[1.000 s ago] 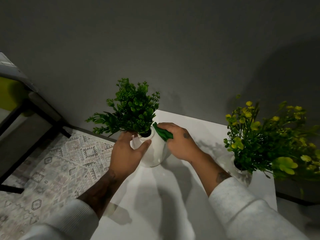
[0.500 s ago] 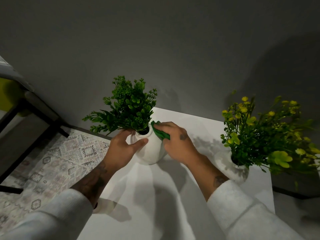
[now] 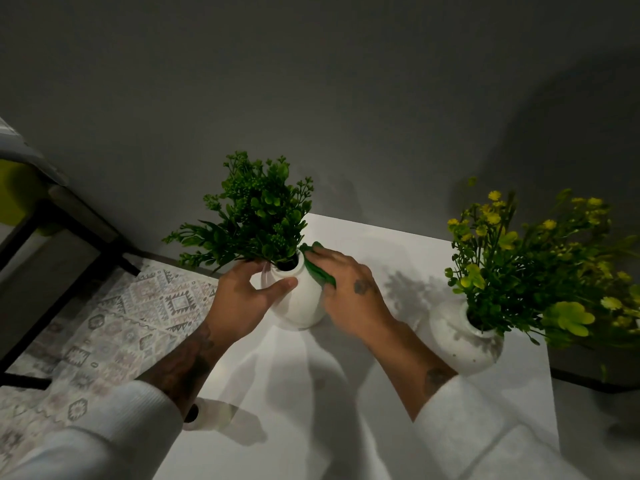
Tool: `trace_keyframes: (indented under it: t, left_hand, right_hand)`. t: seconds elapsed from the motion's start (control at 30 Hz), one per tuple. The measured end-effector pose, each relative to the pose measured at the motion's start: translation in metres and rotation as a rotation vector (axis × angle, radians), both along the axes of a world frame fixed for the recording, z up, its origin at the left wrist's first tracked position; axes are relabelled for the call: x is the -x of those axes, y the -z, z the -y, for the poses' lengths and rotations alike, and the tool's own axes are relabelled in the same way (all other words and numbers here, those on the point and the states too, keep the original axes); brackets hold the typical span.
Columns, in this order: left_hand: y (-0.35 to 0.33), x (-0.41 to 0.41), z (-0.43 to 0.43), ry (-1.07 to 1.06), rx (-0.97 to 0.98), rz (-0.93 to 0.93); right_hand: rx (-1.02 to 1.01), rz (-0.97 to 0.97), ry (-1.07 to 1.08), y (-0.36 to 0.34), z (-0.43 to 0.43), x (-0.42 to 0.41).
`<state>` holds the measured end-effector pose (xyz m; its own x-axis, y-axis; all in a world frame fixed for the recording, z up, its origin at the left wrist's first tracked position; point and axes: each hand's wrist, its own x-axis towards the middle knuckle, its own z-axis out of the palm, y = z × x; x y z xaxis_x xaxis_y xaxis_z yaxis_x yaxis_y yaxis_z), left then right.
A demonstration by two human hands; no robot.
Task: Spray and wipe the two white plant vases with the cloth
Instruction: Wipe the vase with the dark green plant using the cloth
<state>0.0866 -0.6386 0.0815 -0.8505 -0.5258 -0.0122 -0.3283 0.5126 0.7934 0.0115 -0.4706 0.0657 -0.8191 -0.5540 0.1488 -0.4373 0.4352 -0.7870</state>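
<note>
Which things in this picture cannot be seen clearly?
Head view only:
- Green cloth: mostly hidden under the right hand.
- Left vase: both sides covered, by the left hand and the right hand.
- Right vase: its mouth hidden by its own plant.
- Round object near the left sleeve: too dim to identify.

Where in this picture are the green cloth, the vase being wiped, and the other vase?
green cloth [image 3: 320,268], head view: its visible folded strip.
vase being wiped [image 3: 300,303], head view: its white belly.
other vase [image 3: 457,337], head view: its speckled side.
</note>
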Motion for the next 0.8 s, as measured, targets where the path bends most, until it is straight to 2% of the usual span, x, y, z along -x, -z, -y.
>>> trace_keyframes:
  t: [0.13,0.37,0.6,0.8]
  left_hand:
    - [0.002,-0.001,-0.001,0.020,-0.010,-0.024]
    - [0.004,-0.001,0.002,0.003,-0.017,0.014]
    - [0.004,-0.002,0.002,-0.002,-0.010,-0.012]
    - [0.007,-0.002,-0.004,-0.050,0.057,-0.004]
  right_hand:
    - [0.072,0.000,0.011,0.009,-0.012,-0.013]
    - [0.012,0.094,0.022,-0.006,0.004,0.010]
    - [0.064,0.002,0.001,0.007,-0.011,-0.012]
    - [0.023,0.097,-0.001,0.000,0.001,0.007]
